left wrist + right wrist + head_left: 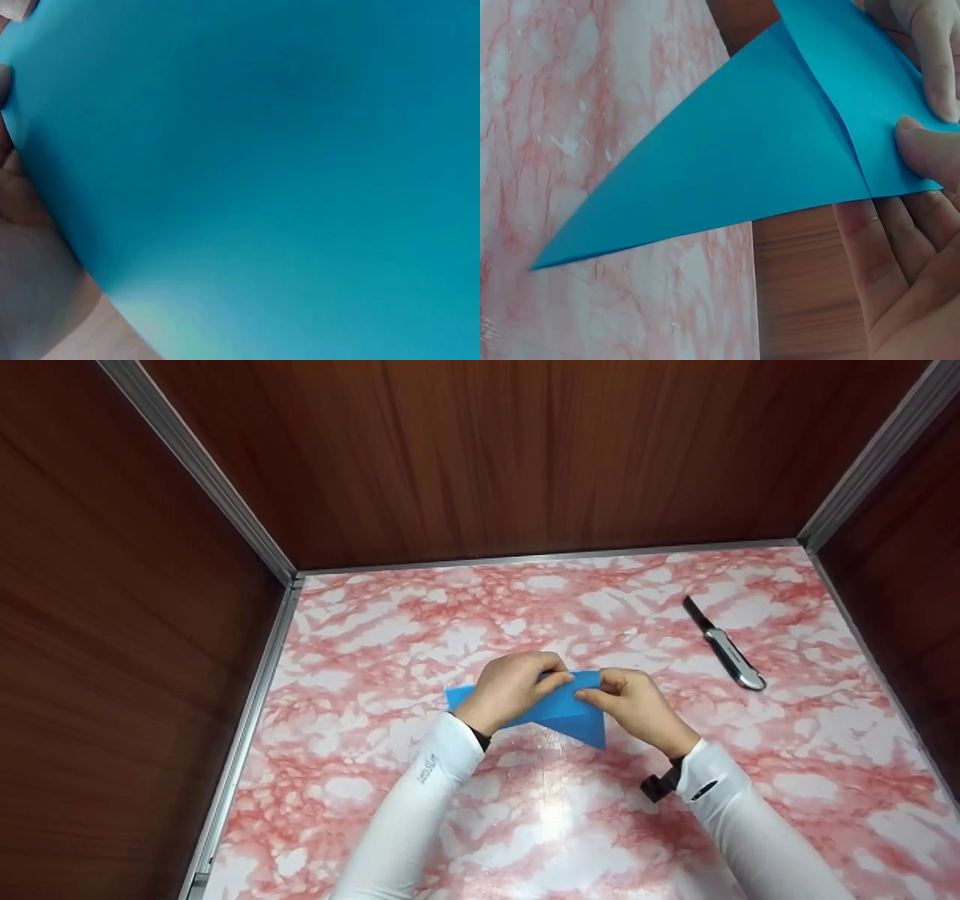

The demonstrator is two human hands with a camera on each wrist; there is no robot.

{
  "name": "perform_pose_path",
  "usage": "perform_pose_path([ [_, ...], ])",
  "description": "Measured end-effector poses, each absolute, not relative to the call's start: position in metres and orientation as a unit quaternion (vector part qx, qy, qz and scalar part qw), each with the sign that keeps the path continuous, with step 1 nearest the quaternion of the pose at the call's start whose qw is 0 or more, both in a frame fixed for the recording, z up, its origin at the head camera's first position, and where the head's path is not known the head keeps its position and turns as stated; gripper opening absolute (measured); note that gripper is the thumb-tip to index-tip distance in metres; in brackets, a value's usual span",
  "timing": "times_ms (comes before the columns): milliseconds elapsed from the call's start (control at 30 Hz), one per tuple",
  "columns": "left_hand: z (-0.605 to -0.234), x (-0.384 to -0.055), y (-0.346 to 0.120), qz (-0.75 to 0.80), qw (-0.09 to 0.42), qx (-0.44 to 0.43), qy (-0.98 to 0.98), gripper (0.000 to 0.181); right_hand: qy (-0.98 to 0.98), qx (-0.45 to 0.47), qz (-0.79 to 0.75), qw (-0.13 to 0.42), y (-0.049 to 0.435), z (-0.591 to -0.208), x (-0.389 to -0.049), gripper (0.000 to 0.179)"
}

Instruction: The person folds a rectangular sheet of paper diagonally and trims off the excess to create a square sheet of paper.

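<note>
A folded sheet of blue paper [559, 706] is held up between both hands above the table. In the right wrist view the paper [705, 150] shows a pointed triangular flap and a folded band along one edge. My left hand [514, 682] grips the band from the left, thumb on the near face. On the right end, my right hand [637, 705] pinches the paper, its thumb in front and its fingers [866, 255] behind. Blue paper [262, 187] fills most of the left wrist view and hides much there.
A folding knife [731, 656] with its dark blade out lies on the right of the table. The tabletop [375, 645] has a red and white marbled pattern. Brown wood-grain panels [487, 457] with metal edging stand at the back and sides.
</note>
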State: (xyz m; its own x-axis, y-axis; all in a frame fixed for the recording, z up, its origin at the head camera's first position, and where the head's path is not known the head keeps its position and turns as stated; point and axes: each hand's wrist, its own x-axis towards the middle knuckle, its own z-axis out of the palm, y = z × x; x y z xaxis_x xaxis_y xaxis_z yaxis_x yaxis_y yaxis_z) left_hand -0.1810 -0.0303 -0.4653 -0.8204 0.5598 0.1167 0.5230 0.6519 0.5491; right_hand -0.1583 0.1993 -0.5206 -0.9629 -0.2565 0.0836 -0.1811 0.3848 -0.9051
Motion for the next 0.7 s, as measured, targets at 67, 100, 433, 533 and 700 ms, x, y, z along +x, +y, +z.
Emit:
perform_pose_path([
  [67,-0.465,-0.181,-0.034,0.293,0.034,0.302,0.907,0.026,0.831,-0.132,-0.539,0.029,0.199,-0.521,-0.158,0.041],
  [100,-0.465,-0.182,-0.035,0.292,0.034,0.304,0.906,0.027,0.832,-0.134,-0.538,0.025,0.200,-0.521,-0.158,0.042],
  [433,-0.467,-0.183,-0.041,0.277,0.010,0.338,0.899,0.028,0.837,-0.145,-0.528,0.015,0.199,-0.523,-0.156,0.031],
  [533,-0.466,-0.184,-0.045,0.290,0.042,0.339,0.894,0.029,0.837,-0.141,-0.529,0.016,0.200,-0.524,-0.156,0.030],
  [700,-0.467,-0.186,-0.050,0.302,0.071,0.336,0.889,0.029,0.837,-0.135,-0.530,0.015,0.202,-0.525,-0.157,0.028],
])
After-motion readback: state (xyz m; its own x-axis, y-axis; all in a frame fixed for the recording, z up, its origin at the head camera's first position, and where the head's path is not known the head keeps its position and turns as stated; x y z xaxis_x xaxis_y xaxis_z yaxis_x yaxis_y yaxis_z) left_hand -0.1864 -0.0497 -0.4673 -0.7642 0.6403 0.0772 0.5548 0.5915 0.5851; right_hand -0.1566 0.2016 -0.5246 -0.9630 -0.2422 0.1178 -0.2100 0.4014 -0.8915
